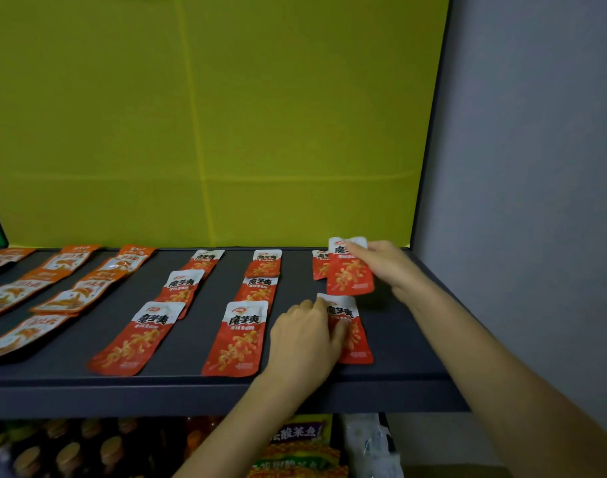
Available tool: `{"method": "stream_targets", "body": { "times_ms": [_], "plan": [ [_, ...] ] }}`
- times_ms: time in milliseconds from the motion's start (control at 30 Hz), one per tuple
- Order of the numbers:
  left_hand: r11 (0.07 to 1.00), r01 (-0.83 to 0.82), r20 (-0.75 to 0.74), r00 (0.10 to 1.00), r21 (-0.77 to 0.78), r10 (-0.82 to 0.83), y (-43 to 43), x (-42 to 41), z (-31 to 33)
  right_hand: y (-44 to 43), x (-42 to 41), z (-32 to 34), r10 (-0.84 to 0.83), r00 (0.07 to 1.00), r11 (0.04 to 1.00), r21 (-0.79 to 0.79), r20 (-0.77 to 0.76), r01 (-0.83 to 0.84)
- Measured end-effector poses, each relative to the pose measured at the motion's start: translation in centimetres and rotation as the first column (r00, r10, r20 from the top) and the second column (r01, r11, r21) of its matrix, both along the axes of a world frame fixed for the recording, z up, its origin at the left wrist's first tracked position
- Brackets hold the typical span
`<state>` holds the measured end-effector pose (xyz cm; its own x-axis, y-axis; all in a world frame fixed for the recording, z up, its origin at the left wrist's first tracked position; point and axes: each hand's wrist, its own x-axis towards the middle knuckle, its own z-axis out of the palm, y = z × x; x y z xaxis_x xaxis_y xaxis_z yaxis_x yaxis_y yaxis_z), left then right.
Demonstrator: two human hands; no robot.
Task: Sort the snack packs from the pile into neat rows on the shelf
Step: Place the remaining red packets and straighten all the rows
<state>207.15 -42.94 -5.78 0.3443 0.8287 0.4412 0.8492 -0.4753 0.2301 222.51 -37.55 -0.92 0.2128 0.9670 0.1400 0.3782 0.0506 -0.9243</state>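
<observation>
Red-and-white snack packs lie in rows on the dark shelf point(398, 346). Two full columns of three stand in the middle, one from the pack point(136, 339) and one from the pack point(238, 339). At the right, my left hand point(305, 336) rests on the front pack point(355, 329), fingers curled over its left side. My right hand point(381, 262) pinches the top of another pack point(348, 274) and holds it over the shelf, in front of a back pack point(320, 265).
Orange-and-white packs point(64, 298) lie in slanted rows on the shelf's left part. A yellow-green back panel point(226, 132) closes the rear and a grey wall point(536, 167) stands at the right. Bottles point(67, 450) and bagged goods point(298, 450) fill the level below.
</observation>
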Motion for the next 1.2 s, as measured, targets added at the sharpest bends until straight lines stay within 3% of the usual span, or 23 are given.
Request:
{"method": "stream_targets", "body": {
  "times_ms": [233,467,667,767,867,933,1067,1200],
  "plan": [
    [0.993,-0.005,-0.028,1.000,0.120,0.009,-0.2,-0.3,-0.3,2.4,-0.8,-2.9,-0.130,0.965,0.990,-0.021,0.226,0.138],
    [0.970,-0.034,-0.037,0.998,0.241,0.044,-0.1,0.0,-0.6,2.4,-0.5,-3.3,-0.123,0.865,0.983,-0.057,0.487,0.172],
    [0.980,-0.044,-0.073,0.996,0.196,0.059,0.2,-0.1,-0.5,2.1,-0.6,-3.5,-0.157,0.802,0.972,-0.052,0.576,0.228],
    [0.974,-0.027,-0.003,1.000,0.227,0.029,0.2,0.1,0.5,2.4,-0.3,-3.6,-0.195,0.822,0.966,-0.038,0.535,0.255],
    [0.990,-0.047,0.064,0.997,0.135,0.039,1.6,1.0,2.0,2.0,0.1,-3.5,-0.195,0.870,0.972,-0.027,0.452,0.232],
    [0.998,-0.068,0.055,0.996,-0.014,0.069,3.0,1.8,2.6,1.7,0.3,-3.6,-0.159,0.884,0.980,-0.038,0.440,0.195],
    [0.956,-0.055,0.082,0.993,-0.287,0.082,5.6,2.9,2.3,1.3,0.0,-3.9,-0.086,0.865,0.991,-0.043,0.494,0.123],
    [0.921,-0.063,0.048,0.995,-0.384,0.088,6.5,3.1,2.0,1.0,-0.2,-4.1,-0.024,0.829,0.996,-0.058,0.558,0.068]
  ]
}}
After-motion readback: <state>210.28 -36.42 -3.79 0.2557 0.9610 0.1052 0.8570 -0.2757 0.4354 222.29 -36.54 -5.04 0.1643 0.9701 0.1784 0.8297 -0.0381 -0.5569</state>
